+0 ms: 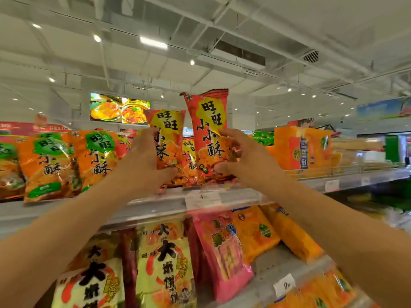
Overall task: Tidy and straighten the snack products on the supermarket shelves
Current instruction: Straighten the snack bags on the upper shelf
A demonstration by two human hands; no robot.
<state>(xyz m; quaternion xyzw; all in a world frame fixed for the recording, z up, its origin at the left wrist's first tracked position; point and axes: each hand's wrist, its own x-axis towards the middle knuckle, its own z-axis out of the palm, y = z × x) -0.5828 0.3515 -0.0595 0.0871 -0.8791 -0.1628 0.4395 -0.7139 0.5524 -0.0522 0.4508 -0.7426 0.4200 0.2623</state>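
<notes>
Two red-and-yellow snack bags stand upright on the top shelf (155, 210). My left hand (142, 161) grips the shorter bag (169, 134), fingers along its left edge and thumb at its lower front. My right hand (242, 156) grips the taller bag (210, 130) from the right, thumb near its bottom. A third red bag (189, 158) shows in the gap between them, mostly hidden.
Orange bags with green labels (49, 165) fill the top shelf to the left, orange boxes (302, 150) to the right. Below hang yellow-green bags (164, 263), a pink bag (222, 252) and orange bags (255, 234). Price tags (202, 200) line the shelf edge.
</notes>
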